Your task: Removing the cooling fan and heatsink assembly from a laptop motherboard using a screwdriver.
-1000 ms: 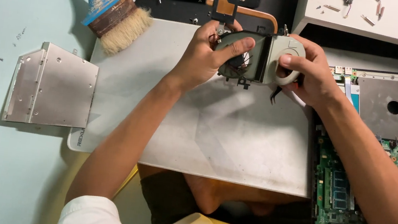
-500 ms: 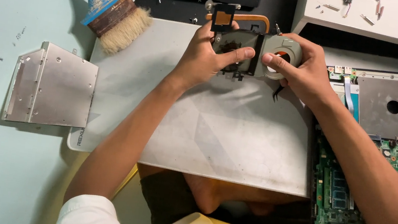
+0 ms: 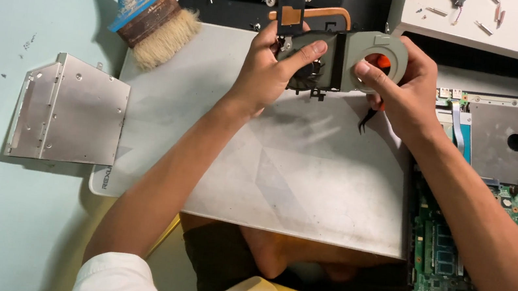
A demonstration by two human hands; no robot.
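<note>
Above the grey laptop lid (image 3: 282,168), the left hand (image 3: 268,74) grips a dusty black cooling fan (image 3: 311,66) with copper heat pipe (image 3: 325,12); the right hand (image 3: 404,91) clasps its round grey cover (image 3: 379,48).

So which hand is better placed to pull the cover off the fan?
Right. The right hand pinches the grey cover at its round opening, beside the fan; the left hand clasps the fan, probably best kept steadying.

A matt grey plastic fan housing (image 3: 375,61) with a copper pipe (image 3: 328,12) is held; dusty brushed metal sheet (image 3: 282,168) lies beneath the hands.
</note>
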